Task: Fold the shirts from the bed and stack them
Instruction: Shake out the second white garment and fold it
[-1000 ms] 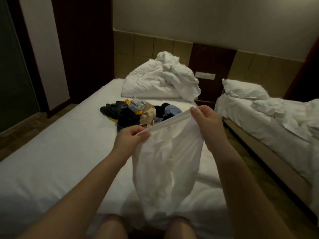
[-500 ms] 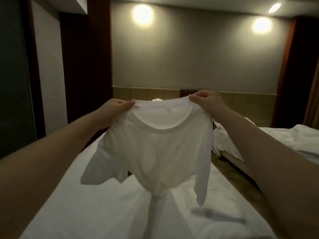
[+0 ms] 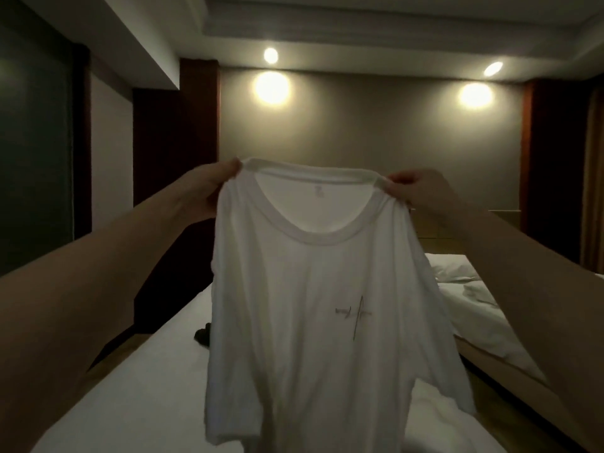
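Note:
A white T-shirt [image 3: 313, 322] with a small dark print on its chest hangs in the air in front of me, spread wide with the neckline toward me. My left hand [image 3: 202, 188] pinches its left shoulder at the collar. My right hand [image 3: 421, 191] pinches the right shoulder. The shirt's hem hangs down over the white bed [image 3: 137, 387] below. A dark corner of the clothes pile [image 3: 202, 335] peeks out at the shirt's left edge; the pile's other clothes are hidden behind the shirt.
A second bed [image 3: 483, 318] with rumpled white bedding stands to the right, across a narrow strip of wooden floor. Dark wood panels and a wall with bright spotlights close off the back.
Both hands have lifted the shirt from low over the bed to eye height and pulled the shoulders apart, so it now hangs open and flat. My view has tilted up.

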